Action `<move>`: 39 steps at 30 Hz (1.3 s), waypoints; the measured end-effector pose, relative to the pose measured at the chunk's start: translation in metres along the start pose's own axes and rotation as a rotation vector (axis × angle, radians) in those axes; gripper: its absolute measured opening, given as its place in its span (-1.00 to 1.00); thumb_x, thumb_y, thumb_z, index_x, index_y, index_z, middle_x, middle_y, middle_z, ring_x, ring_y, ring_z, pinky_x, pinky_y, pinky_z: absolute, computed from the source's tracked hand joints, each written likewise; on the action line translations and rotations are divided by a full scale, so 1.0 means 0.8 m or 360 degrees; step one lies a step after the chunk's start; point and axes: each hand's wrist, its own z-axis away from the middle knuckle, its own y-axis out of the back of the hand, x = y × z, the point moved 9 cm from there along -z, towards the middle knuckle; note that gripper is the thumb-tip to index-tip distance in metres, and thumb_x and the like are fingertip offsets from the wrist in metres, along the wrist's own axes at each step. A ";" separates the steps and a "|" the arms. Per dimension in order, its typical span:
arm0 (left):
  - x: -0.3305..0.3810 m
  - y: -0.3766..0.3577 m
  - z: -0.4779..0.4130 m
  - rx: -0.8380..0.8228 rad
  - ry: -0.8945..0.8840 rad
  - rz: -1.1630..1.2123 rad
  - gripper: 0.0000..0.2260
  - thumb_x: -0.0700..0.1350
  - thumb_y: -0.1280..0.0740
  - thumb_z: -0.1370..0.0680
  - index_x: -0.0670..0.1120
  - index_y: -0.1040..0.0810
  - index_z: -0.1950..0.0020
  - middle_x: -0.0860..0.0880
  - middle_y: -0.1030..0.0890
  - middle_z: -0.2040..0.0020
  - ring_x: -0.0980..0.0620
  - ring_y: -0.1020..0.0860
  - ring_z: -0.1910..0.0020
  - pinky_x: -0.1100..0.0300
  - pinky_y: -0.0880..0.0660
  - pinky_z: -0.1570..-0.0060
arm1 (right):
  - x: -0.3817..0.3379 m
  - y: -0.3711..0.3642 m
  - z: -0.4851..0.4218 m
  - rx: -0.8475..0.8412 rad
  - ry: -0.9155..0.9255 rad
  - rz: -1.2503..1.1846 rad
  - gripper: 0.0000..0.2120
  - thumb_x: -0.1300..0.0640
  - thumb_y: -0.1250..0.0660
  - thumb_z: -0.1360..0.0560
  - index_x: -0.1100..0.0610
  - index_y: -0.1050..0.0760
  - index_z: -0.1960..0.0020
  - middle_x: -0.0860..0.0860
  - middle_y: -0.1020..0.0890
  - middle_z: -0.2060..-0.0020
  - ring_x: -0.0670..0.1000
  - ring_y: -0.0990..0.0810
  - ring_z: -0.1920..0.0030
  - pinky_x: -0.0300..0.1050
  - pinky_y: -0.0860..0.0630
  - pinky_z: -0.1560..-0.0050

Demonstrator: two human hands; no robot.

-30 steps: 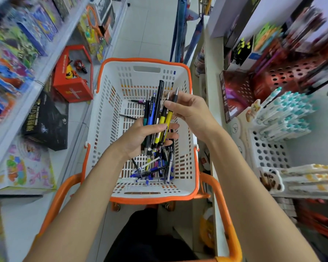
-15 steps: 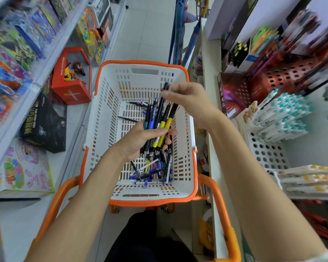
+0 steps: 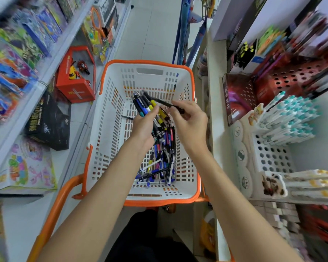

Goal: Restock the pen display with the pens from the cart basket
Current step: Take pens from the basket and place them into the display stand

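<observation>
A white cart basket [image 3: 110, 118] with an orange rim stands in front of me, with several loose pens [image 3: 160, 167] heaped at its near end. My left hand [image 3: 143, 127] grips a bundle of pens [image 3: 144, 104] above the basket, their ends fanned up and to the left. My right hand [image 3: 190, 121] pinches a single black pen [image 3: 165, 104] that lies almost level beside the bundle. On the right shelf stands the pen display: a white perforated rack [image 3: 271, 156] holding several teal-capped pens [image 3: 290, 118], and a red perforated rack [image 3: 292, 80] behind it.
Toy boxes fill the left shelves, with a red box [image 3: 76, 80] and a black box [image 3: 49, 120] close to the basket. The cart's orange handle [image 3: 53, 214] curves at the lower left. Yellow-capped pens [image 3: 314, 182] lie on the right shelf. The tiled aisle runs ahead.
My right hand has drawn one black pen out of the bundle and swung it level. My left hand has turned over and tilted the bundle to the left.
</observation>
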 end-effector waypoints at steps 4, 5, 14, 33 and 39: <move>0.002 -0.005 0.000 -0.0110 0.0056 0.0126 -0.84 -0.15 -0.36 -0.59 -0.15 -0.62 -0.14 -0.10 -0.71 0.09 -0.05 -0.70 0.14 0.12 -0.61 0.28 | -0.009 -0.019 0.011 -0.0170 0.0253 0.0395 -0.83 0.20 -0.41 -0.53 0.13 -0.70 -0.09 -0.01 -0.65 0.08 -0.10 -0.56 0.01 -0.42 -0.40 -0.04; 0.005 -0.002 0.000 -0.0116 0.0030 0.0085 -0.86 -0.16 -0.36 -0.59 -0.14 -0.63 -0.12 -0.10 -0.71 0.09 -0.05 -0.70 0.13 0.10 -0.61 0.25 | -0.007 -0.016 0.005 -0.0184 0.0191 0.0363 -0.83 0.14 -0.42 -0.52 0.09 -0.70 -0.08 -0.04 -0.66 0.08 -0.11 -0.56 0.00 -0.42 -0.36 -0.05; 0.010 -0.023 0.049 -0.0779 0.0033 -0.0693 -0.95 -0.29 -0.33 -0.59 -0.18 -0.54 -0.03 -0.01 -0.71 0.22 0.07 -0.67 0.26 0.29 -0.58 0.30 | -0.032 -0.034 -0.067 -0.0844 0.0208 0.0671 -0.67 -0.09 -0.53 -0.40 0.04 -0.63 -0.09 -0.01 -0.55 -0.20 0.02 -0.45 -0.28 -0.04 -0.35 -0.34; 0.003 0.004 0.017 -0.0433 0.0031 -0.0370 -0.44 0.04 -0.57 -0.40 -0.14 -0.48 -0.29 -0.07 -0.63 -0.19 -0.02 -0.52 -0.29 -0.09 -0.43 -0.31 | -0.034 0.065 -0.088 0.0135 -0.0083 -0.0590 -0.81 0.33 -0.38 -0.54 0.18 -0.37 0.11 0.13 -0.62 0.25 0.11 -0.71 0.23 -0.16 -0.59 0.24; 0.017 -0.016 0.015 -0.0337 -0.0116 -0.0069 -0.92 -0.21 -0.34 -0.60 -0.10 -0.63 -0.02 -0.08 -0.73 0.08 -0.04 -0.69 0.03 0.02 -0.64 0.05 | -0.010 0.009 -0.033 -0.0087 0.0014 -0.0026 -0.80 0.31 -0.36 -0.55 0.19 -0.61 -0.16 0.09 -0.62 0.02 -0.07 -0.69 0.14 -0.16 -0.64 0.03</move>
